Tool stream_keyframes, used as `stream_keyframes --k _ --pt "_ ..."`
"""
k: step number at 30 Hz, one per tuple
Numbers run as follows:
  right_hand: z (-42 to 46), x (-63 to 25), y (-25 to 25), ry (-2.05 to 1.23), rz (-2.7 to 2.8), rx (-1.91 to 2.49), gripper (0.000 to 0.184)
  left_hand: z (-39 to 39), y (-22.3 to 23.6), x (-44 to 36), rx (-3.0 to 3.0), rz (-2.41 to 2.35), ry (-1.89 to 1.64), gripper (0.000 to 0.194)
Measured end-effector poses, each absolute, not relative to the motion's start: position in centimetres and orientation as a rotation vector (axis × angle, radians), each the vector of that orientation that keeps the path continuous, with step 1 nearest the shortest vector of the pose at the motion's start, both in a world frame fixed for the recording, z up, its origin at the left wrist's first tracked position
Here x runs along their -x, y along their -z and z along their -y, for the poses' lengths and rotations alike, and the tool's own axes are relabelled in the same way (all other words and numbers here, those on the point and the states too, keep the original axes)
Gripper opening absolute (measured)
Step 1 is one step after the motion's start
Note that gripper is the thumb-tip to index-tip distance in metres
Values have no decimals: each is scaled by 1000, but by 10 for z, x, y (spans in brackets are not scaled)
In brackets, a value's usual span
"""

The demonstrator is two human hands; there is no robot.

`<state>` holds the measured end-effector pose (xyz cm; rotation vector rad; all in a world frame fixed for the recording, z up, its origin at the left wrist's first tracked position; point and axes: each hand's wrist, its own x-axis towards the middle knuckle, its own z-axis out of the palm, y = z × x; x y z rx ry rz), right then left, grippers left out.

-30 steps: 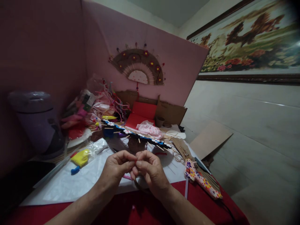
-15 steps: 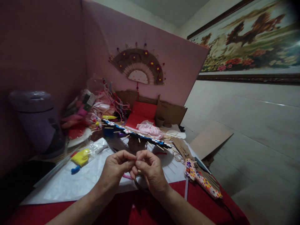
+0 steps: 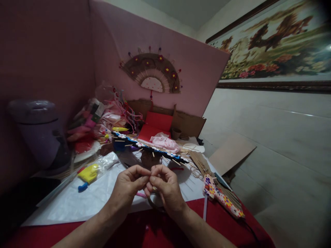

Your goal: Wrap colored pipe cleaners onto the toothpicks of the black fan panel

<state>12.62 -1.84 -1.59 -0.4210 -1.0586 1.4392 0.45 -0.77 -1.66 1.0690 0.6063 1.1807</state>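
My left hand point(image 3: 133, 182) and my right hand point(image 3: 165, 187) meet at the fingertips above the near part of the white sheet point(image 3: 77, 206). Thumb and forefinger of each are pinched together, and whatever lies between them is too small and hidden to name. Under the hands curves a dark band point(image 3: 154, 204), partly covered by my right hand. A bit of pink point(image 3: 141, 195) shows beside it. Just beyond stands a black and blue strip with white flowers and thin sticks point(image 3: 150, 148), above a brown lump point(image 3: 150, 159).
Yellow and blue clay point(image 3: 89, 173) in plastic lies left, near a purple container point(image 3: 42, 134). At right is a fan with a flowered handle point(image 3: 222, 199). Red card point(image 3: 158, 121) and a pink spotted cloth point(image 3: 164, 142) sit behind. A decorated fan point(image 3: 152, 72) hangs on the pink panel.
Both hands stay almost in place, fingertips still together. A speck of red between them is less visible now. The view has shifted very slightly.
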Motion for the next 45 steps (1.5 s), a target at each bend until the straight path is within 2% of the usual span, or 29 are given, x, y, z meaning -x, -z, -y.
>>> stream_keyframes --k 27,45 --pt "17 -131 13 -1430 1136 481 10 12 11 -3 -1108 -640 -1165 16" --pt "21 -129 12 -1210 1278 786 12 10 15 -1 -1039 -654 -1178 18"
